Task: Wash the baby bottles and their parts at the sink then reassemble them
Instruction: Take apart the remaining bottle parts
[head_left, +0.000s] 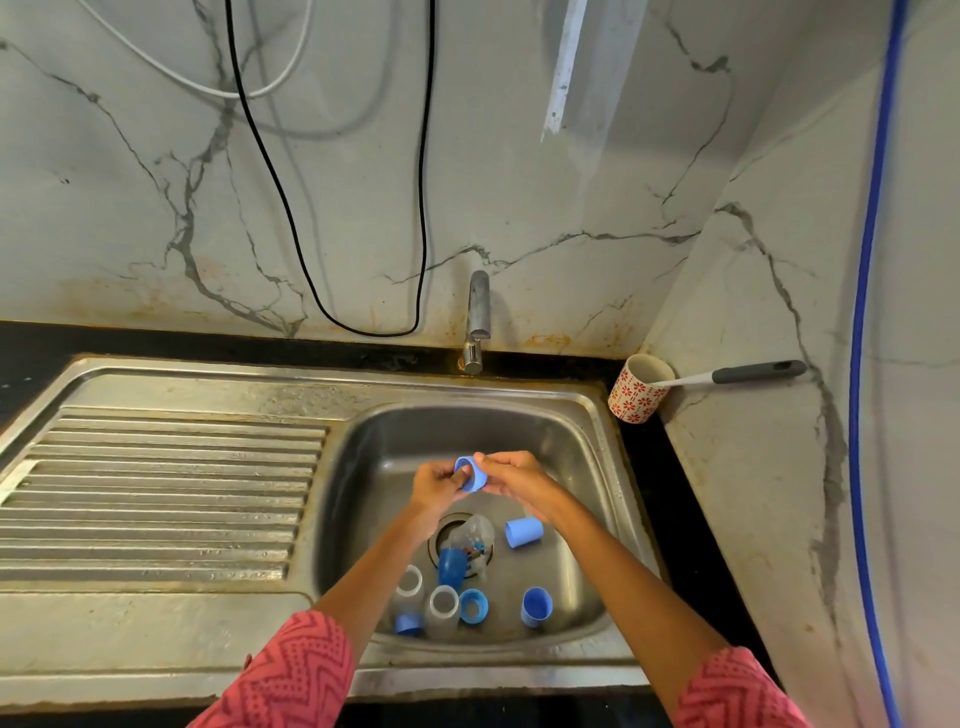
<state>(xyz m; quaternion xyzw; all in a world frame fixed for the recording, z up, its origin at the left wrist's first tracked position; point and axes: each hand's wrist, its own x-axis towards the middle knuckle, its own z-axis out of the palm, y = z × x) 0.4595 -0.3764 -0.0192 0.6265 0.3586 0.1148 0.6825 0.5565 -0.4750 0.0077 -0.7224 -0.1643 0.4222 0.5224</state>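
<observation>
Over the steel sink (582, 410), both my hands meet on one blue bottle collar (471, 473): my left hand (441, 486) has fingers curled round its left edge w/ a fingertip inside the ring, my right hand (519, 480) pinches the right side, thumb on top. Collar sits tilted, held above the basin just below the tap (478, 317); no water visible from the spout. Down in the basin, a clear bottle (470, 538) lies on its side across the drain, a dark blue cap (451, 566) against it. A light blue cap (523, 532) lies on its side to the right of the drain, apart from the rest. Nearer me: two clear bottles (441, 610) stand mouth-up side by side, a small blue cap (409, 623) at their front, a blue ring (474, 606) just right of them, and another blue cap (536, 605) standing mouth-up further right. On the counter at the back right corner, a red-flower cup (636, 395) holds a brush w/ grey handle (753, 371) leaning on the marble wall. Ribbed drainboard (156, 493) to the left.
</observation>
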